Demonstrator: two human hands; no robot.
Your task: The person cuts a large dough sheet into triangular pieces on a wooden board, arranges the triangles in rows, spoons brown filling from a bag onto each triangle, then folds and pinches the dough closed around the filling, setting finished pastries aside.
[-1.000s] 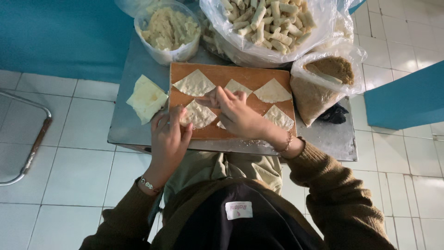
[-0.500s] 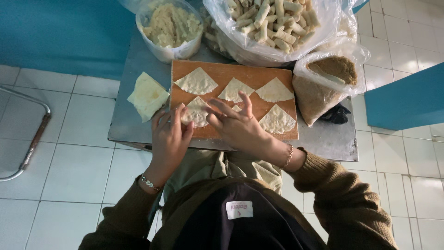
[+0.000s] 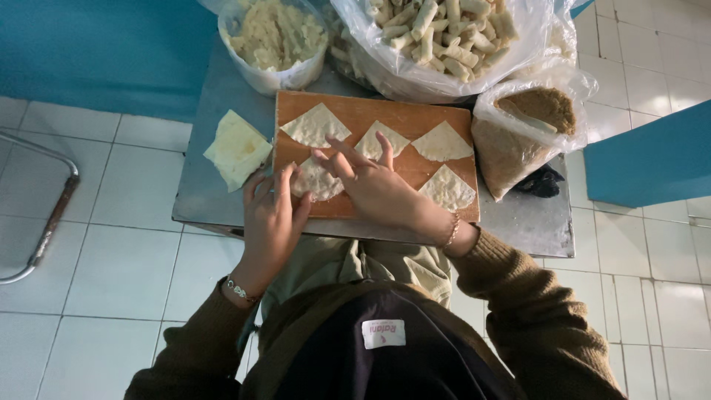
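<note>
While both hands press on one wrapper (image 3: 317,180) at the lower left of the board (image 3: 355,115), the left hand (image 3: 272,215) lies flat at its edge and the right hand (image 3: 374,185) spreads its fingers wide over it. Four more wrappers lie on the board. A stack (image 3: 237,148) rests on the desk (image 3: 215,192), left of the board.

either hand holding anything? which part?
Nothing lifted. Left hand and right hand press on the near-left wrapper, at its left and right edges, flat on the board.
</note>
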